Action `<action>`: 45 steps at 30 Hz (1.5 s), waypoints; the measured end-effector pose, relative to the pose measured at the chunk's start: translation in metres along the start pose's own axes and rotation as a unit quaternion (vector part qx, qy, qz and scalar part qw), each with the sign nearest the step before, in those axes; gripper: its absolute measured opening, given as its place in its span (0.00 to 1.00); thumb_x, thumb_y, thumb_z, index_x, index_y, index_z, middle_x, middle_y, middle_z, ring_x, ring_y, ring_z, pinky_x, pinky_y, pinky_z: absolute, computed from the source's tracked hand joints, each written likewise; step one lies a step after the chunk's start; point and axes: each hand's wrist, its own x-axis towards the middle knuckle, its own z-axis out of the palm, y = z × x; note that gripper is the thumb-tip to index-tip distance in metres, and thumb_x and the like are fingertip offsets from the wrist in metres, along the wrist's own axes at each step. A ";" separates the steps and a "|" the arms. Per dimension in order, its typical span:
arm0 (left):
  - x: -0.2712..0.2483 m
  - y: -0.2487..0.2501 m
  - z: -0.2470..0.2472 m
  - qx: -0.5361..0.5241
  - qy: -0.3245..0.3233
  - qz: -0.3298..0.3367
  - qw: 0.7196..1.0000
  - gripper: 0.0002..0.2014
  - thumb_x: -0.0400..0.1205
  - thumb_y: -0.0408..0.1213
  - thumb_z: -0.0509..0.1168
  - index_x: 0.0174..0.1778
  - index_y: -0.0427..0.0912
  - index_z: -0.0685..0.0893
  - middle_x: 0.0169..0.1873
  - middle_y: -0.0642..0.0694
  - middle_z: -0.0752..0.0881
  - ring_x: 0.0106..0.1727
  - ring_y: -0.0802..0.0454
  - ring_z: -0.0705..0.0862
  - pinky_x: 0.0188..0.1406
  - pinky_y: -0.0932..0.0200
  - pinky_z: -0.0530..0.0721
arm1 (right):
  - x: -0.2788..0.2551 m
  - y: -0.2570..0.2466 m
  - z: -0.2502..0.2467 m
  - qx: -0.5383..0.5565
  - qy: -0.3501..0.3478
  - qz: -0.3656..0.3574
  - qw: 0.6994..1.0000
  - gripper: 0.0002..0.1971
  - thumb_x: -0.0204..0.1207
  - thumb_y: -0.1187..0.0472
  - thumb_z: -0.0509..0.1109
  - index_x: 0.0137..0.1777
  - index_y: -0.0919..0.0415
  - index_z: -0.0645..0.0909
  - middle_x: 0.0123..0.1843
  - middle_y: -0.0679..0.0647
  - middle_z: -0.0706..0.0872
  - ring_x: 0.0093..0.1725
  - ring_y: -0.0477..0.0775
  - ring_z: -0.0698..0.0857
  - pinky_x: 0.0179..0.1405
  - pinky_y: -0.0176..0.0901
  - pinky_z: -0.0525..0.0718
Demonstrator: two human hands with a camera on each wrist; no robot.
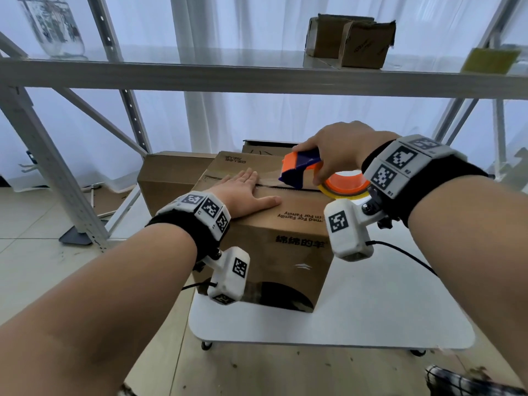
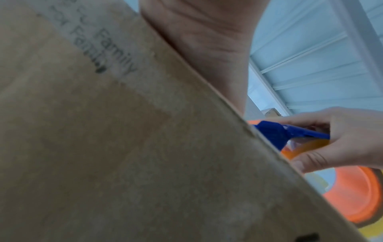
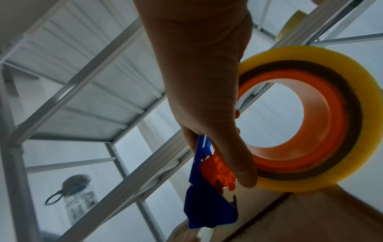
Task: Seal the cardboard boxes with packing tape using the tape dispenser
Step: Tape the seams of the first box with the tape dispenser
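Cardboard first, from the head view: brown cardboard box (image 1: 274, 224) standing on a small white table (image 1: 371, 315), flaps folded shut, dark centre seam (image 1: 288, 188) running across the top. Left hand (image 1: 243, 192) laid flat on the lid, fingers straight and together, palm pressing the flaps down just beside the seam, holding nothing. Right hand (image 1: 340, 152) curled round the blue and orange tape dispenser (image 1: 303, 170), its blue nose touching the lid right on the seam, the yellowish tape roll (image 1: 343, 185) trailing behind near the box's right edge. No clear strip of fresh tape readable on the seam, so judged as the very start of a pass, or just before it: flaps closed, sealing not yet shown as done. Further boxes (image 1: 171, 172) behind this one, and more up on the metal shelf (image 1: 257, 78); whether those are taped cannot be told.

From the left wrist view: mostly the box's side wall, close and blurred, with faint print. Heel of the left hand at the top edge; beyond the box rim, right-hand fingers (image 2: 323, 157) wrapped about the dispenser, blue body and orange hub showing. Nothing here on tape laid.

From the right wrist view: looking up past the right hand, thumb (image 3: 238, 163) clamped on the orange part, blue blade guard pointing down toward the lid, roll full and thick. Seam dark and seemingly bare below. Left to do, by this evidence: draw the tape along the seam, cut it, then see to the remaining boxes.
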 end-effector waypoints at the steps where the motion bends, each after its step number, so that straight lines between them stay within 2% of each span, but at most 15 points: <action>1: 0.000 0.000 0.000 0.000 -0.001 0.000 1.000 0.48 0.77 0.73 0.46 0.84 0.45 0.42 0.84 0.50 0.42 0.84 0.55 0.42 0.83 0.52 0.41 | -0.003 0.005 0.002 -0.001 -0.004 0.007 1.000 0.40 0.69 0.42 0.77 0.79 0.35 0.62 0.52 0.44 0.75 0.51 0.50 0.74 0.45 0.46 0.72; 6: -0.001 0.002 -0.002 0.000 -0.007 -0.004 1.000 0.47 0.77 0.73 0.47 0.84 0.46 0.44 0.84 0.50 0.42 0.84 0.55 0.42 0.83 0.51 0.41 | -0.006 0.009 0.011 -0.032 0.001 0.010 0.999 0.38 0.70 0.41 0.75 0.79 0.34 0.61 0.50 0.44 0.74 0.48 0.50 0.73 0.42 0.45 0.69; 16: -0.002 0.014 -0.009 0.037 -0.029 -0.022 0.999 0.45 0.80 0.70 0.44 0.84 0.42 0.40 0.84 0.46 0.39 0.84 0.51 0.41 0.81 0.51 0.41 | -0.002 0.012 0.014 -0.010 0.000 0.019 1.000 0.39 0.69 0.43 0.76 0.78 0.34 0.63 0.55 0.44 0.77 0.51 0.50 0.75 0.45 0.46 0.71; 21: -0.002 0.023 -0.007 0.037 -0.015 0.017 0.999 0.41 0.83 0.66 0.44 0.84 0.42 0.42 0.84 0.45 0.40 0.84 0.52 0.40 0.82 0.52 0.39 | -0.003 0.021 0.018 0.030 -0.001 0.031 0.999 0.39 0.67 0.44 0.78 0.78 0.34 0.64 0.59 0.45 0.80 0.56 0.51 0.78 0.45 0.45 0.74; 27: 0.003 0.037 -0.006 0.037 0.005 0.043 0.998 0.47 0.78 0.72 0.46 0.84 0.43 0.43 0.84 0.45 0.45 0.84 0.51 0.44 0.83 0.49 0.43 | -0.008 0.028 0.019 0.044 -0.005 0.046 0.998 0.39 0.68 0.44 0.78 0.78 0.34 0.64 0.63 0.46 0.80 0.58 0.53 0.78 0.48 0.47 0.76; 30: 0.006 0.034 -0.004 0.023 0.028 0.023 0.999 0.50 0.74 0.75 0.49 0.85 0.46 0.46 0.84 0.47 0.49 0.84 0.47 0.49 0.83 0.47 0.48 | -0.009 0.024 0.019 0.052 0.005 0.039 0.998 0.40 0.68 0.44 0.78 0.78 0.34 0.63 0.65 0.47 0.80 0.60 0.53 0.78 0.50 0.48 0.76; 32: 0.008 0.030 -0.001 0.015 0.038 0.009 0.999 0.50 0.73 0.76 0.49 0.84 0.47 0.49 0.84 0.48 0.51 0.84 0.46 0.50 0.82 0.46 0.49 | -0.007 0.017 0.017 0.038 0.011 0.032 0.999 0.39 0.68 0.44 0.77 0.78 0.34 0.63 0.64 0.47 0.80 0.58 0.52 0.77 0.48 0.47 0.75; 35: 0.010 0.029 0.003 0.003 0.027 0.009 1.000 0.49 0.74 0.75 0.48 0.85 0.47 0.48 0.84 0.48 0.46 0.84 0.51 0.45 0.82 0.49 0.43 | -0.005 0.012 0.014 0.025 0.010 0.031 0.999 0.39 0.68 0.46 0.78 0.78 0.34 0.64 0.60 0.45 0.80 0.54 0.51 0.76 0.46 0.47 0.72; 38: 0.011 0.024 0.004 -0.015 0.018 0.012 1.000 0.51 0.74 0.75 0.48 0.84 0.46 0.41 0.84 0.49 0.40 0.84 0.53 0.42 0.82 0.51 0.40 | -0.005 0.014 0.015 0.039 0.007 0.031 0.999 0.40 0.68 0.45 0.78 0.78 0.35 0.64 0.63 0.46 0.80 0.59 0.53 0.78 0.48 0.47 0.74; 41: 0.010 0.013 0.002 -0.021 0.009 0.000 1.000 0.54 0.72 0.77 0.49 0.83 0.45 0.36 0.83 0.49 0.38 0.84 0.53 0.40 0.81 0.53 0.40 | -0.006 0.010 0.014 0.041 0.008 0.030 0.999 0.39 0.68 0.45 0.78 0.78 0.36 0.64 0.63 0.46 0.80 0.58 0.53 0.77 0.47 0.47 0.74; 45: 0.004 -0.011 -0.006 -0.005 -0.010 -0.018 1.000 0.53 0.72 0.77 0.48 0.84 0.46 0.37 0.83 0.50 0.36 0.83 0.54 0.38 0.80 0.53 0.39 | -0.002 -0.003 0.010 0.047 0.004 0.025 0.999 0.38 0.67 0.45 0.78 0.77 0.37 0.66 0.60 0.44 0.80 0.54 0.50 0.75 0.46 0.47 0.72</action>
